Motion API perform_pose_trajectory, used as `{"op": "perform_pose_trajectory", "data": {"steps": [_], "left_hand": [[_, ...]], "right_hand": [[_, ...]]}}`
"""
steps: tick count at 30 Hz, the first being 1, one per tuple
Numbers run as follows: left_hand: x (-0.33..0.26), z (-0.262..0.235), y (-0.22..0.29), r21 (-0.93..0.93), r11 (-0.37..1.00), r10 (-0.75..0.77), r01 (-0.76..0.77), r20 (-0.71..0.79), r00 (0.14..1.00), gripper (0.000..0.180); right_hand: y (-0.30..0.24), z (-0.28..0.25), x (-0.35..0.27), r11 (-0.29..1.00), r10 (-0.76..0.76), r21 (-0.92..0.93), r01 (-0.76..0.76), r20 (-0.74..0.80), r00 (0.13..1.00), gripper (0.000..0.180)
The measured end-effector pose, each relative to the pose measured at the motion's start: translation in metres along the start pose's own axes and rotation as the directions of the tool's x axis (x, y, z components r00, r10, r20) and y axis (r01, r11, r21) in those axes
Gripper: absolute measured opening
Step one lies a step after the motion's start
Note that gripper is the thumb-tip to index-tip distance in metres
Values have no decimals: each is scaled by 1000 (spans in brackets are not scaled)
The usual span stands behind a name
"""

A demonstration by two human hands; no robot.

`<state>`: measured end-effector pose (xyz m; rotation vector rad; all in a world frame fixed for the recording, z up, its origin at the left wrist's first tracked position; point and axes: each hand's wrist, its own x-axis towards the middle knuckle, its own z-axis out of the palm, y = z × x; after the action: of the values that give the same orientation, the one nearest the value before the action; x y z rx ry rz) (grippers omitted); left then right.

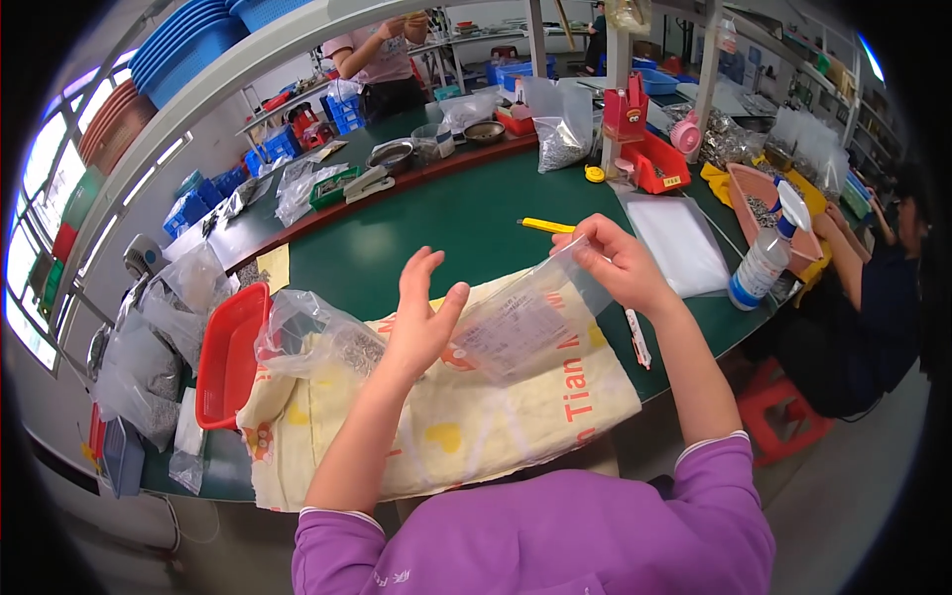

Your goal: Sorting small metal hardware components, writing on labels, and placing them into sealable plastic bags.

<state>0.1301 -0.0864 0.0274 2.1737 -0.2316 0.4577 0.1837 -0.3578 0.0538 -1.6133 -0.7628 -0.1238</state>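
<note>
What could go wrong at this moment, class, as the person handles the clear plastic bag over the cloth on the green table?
1. The right hand pinches only the top edge of the clear plastic bag, while the left hand is open against its side; the bag might slip or sag.
2. The bag of small metal parts lies right beside the left wrist; a sideways move could knock it and spill parts onto the cloth.

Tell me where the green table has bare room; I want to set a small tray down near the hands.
Bare green table lies between the printed cloth, the yellow knife and the stapler. Crowded: the left end by the red tray, and the far edge's bowls.
</note>
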Motion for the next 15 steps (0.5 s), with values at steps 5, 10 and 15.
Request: {"op": "perform_pose_trajectory", "data": {"steps": [5,10,15], "left_hand": [[6,-6,64,26,965,-239,260,482,843,37],[-3,-10,41,-126,926,-254,355,488,835,26],[-20,-4,54,-295,817,-350,496,430,832,20]], "right_hand": [[-6,9,5,994,-32,-105,25,-65,997,6],[11,15,25,975,-147,-206,79,-335,931,10],[25,6,27,994,-108,-70,84,-528,842,19]]}}
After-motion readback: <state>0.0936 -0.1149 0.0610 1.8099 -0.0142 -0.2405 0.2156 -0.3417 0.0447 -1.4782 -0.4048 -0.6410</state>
